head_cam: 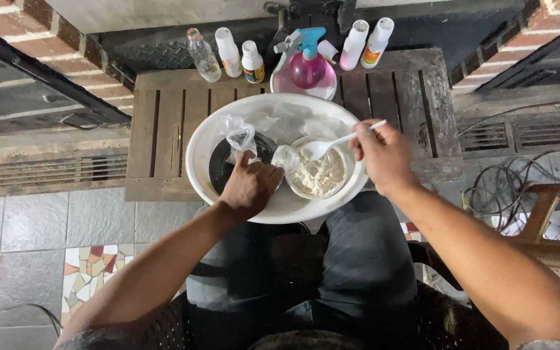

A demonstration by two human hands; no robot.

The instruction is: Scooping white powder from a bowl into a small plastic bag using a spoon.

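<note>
A large white basin (pixel 205 146) rests on a low wooden table (pixel 163 123). Inside it stands a small white bowl (pixel 342 185) of pale powder (pixel 319 178) and a black round object (pixel 218 170). My right hand (pixel 384 155) grips a white plastic spoon (pixel 332 144) whose scoop carries powder above the bowl. My left hand (pixel 251 188) pinches a small clear plastic bag (pixel 240 136) held upright next to the bowl, over the black object. More clear plastic lies at the basin's back.
Along the table's far edge stand a clear bottle (pixel 202 55), several small white bottles (pixel 229 52) and a pink spray bottle (pixel 307 65). Brick walls flank both sides. A wooden chair arm (pixel 552 227) and tangled cables (pixel 520 185) sit at right. Tiled floor lies at left.
</note>
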